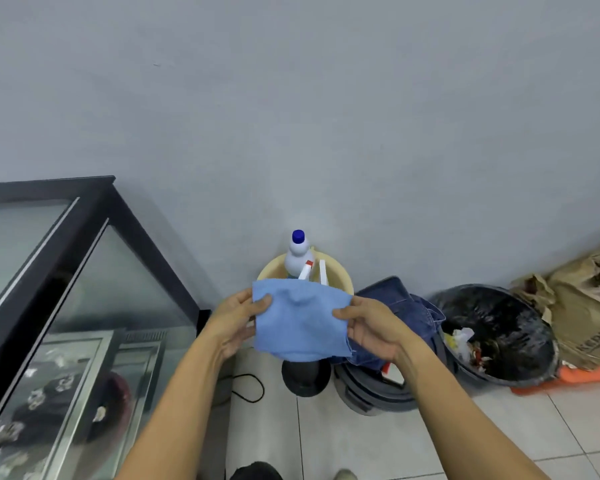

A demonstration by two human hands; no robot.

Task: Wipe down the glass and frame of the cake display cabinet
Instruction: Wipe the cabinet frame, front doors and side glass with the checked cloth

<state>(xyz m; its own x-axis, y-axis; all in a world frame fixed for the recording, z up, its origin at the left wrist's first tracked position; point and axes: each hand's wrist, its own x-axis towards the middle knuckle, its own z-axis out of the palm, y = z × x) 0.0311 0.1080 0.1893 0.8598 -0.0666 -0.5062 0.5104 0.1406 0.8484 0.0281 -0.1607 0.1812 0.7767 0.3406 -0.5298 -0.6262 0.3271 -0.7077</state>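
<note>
Both hands pinch blue microfiber cloth (300,323), spread flat: left hand (234,318), right hand (369,329). Cake display cabinet (84,271) at left, untouched. Brown paper sack (589,317) reads "KERRY".

Cabinet (84,271) cut off at left edge — bucket (340,271) half behind cloth (298,323)

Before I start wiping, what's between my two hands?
Head view: the blue cloth, stretched between left hand and right hand, each pinching an edge.
</note>
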